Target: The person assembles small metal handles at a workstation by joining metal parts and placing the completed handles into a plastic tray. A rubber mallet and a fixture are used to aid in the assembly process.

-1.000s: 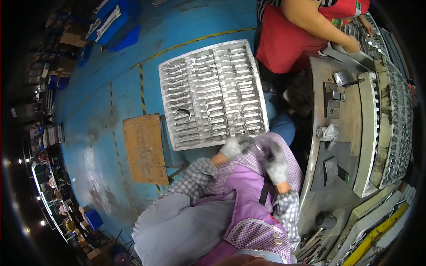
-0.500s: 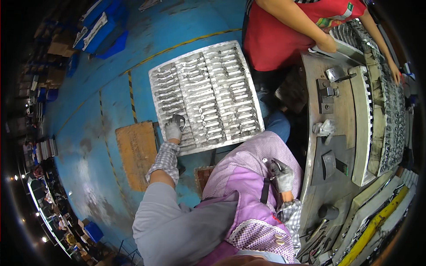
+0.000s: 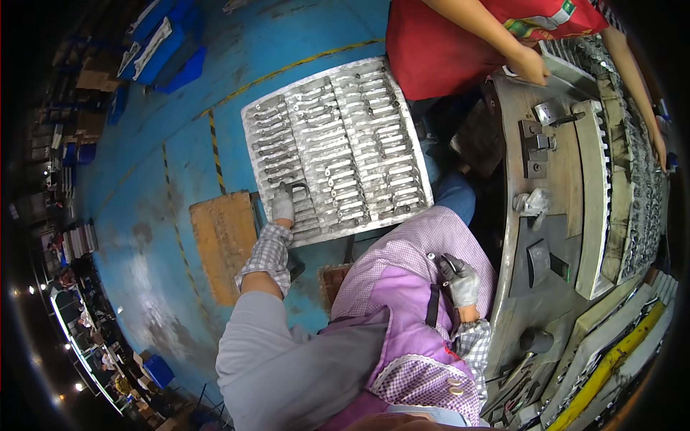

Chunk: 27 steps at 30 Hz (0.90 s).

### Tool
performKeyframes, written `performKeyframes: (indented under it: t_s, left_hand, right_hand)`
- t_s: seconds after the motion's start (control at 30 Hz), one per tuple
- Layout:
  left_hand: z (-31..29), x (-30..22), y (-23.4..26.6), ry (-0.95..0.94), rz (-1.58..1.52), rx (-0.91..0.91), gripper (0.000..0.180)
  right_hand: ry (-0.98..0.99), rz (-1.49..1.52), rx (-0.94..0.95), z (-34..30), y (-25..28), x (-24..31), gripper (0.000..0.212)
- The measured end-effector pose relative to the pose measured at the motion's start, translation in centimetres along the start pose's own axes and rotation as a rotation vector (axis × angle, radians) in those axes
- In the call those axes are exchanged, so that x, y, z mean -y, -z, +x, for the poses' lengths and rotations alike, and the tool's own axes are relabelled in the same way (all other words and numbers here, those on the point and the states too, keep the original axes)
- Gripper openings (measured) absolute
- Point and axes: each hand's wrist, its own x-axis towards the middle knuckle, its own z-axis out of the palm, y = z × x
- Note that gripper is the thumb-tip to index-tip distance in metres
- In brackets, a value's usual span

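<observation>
A white tray (image 3: 305,228) holds several rows of slim metal parts with shaped ends. My left hand (image 3: 283,204), in a grey glove with dark fingertips, reaches over its near left portion. The fingers are curled down at the end of the left row of parts; whatever lies between them is too small to make out. Above my lap, my right hand (image 3: 462,284), gloved alike, is closed around a small shiny metal part (image 3: 432,256), whose round end pokes out past the fingers. A purple checked apron (image 3: 381,244) covers my lap.
To the right stands a workbench (image 3: 535,179) with a metal fixture (image 3: 535,147), a crumpled whitish glove or cloth (image 3: 532,204) and a dark-headed mallet (image 3: 535,340). A co-worker in a red apron (image 3: 445,50) reaches over racks of parts. A brown board (image 3: 224,244) lies left of the tray.
My left hand has tilted lower over the tray, its curled finger settling onto the row. My right hand has barely moved. The co-worker has leaned slightly nearer, and the view has shifted a little.
</observation>
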Motion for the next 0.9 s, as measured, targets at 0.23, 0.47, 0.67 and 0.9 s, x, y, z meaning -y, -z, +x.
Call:
performKeyframes:
  t_s: [0.23, 0.47, 0.67, 0.9]
  left_hand:
    - [3.2, 3.0, 1.3, 0.034, 0.338, -0.045, 0.023]
    - [-4.0, -23.4, 9.2, -0.484, -0.779, 0.159, 0.024]
    - [-19.5, -48.6, 17.8, -1.044, -1.032, 0.355, 0.017]
    - [-20.0, -61.8, 16.7, -1.440, -0.656, -0.066, 0.029]
  right_hand:
    - [0.501, -0.283, -0.021, 0.6, 2.9, -3.3, 0.017]
    - [-0.432, 0.475, -0.331, 1.2, 13.6, -5.7, 0.035]
    - [-0.405, 0.091, -0.516, 4.4, 20.8, -8.0, 0.032]
    - [-0.336, -0.091, -0.538, 6.0, 21.9, -11.2, 0.028]
